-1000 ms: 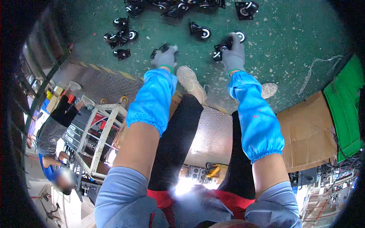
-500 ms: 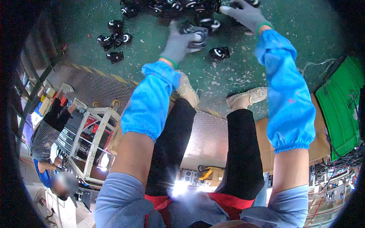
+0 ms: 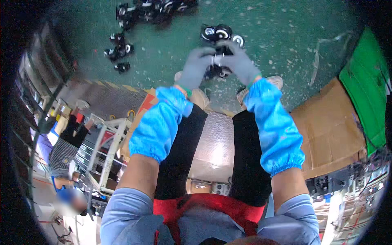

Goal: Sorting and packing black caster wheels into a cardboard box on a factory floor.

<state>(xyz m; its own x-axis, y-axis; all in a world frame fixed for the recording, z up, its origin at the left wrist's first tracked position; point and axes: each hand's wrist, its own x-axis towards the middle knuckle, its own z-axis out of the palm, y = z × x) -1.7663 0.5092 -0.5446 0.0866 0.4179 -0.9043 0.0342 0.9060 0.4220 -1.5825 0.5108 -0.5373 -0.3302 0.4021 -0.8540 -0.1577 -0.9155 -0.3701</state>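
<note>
Between my two gloved hands are black caster wheels with pale hubs, partly hidden by my fingers and smeared by motion. From the left, my left hand [image 3: 197, 67] closes on a caster. My right hand [image 3: 240, 65] curls round the right side of the same small group, its fingers over a black caster [image 3: 222, 51]. Just beyond my fingertips more casters [image 3: 215, 32] sit close together on the green floor [image 3: 281, 36]. Another caster [image 3: 216, 72] shows below my hands, near my shoes. How many each hand grips is hidden.
A heap of casters [image 3: 153, 12] lies at the far left, with a smaller cluster [image 3: 118, 51] nearer. Cardboard [image 3: 326, 126] and a green panel [image 3: 365, 90] stand at the right. At the left are a white metal cart [image 3: 107, 157] and a person [image 3: 65, 159].
My right hand has come from the far heap down and left to meet my left hand. Casters now sit grouped by both hands. The view has shifted, and the heap appears farther left.
</note>
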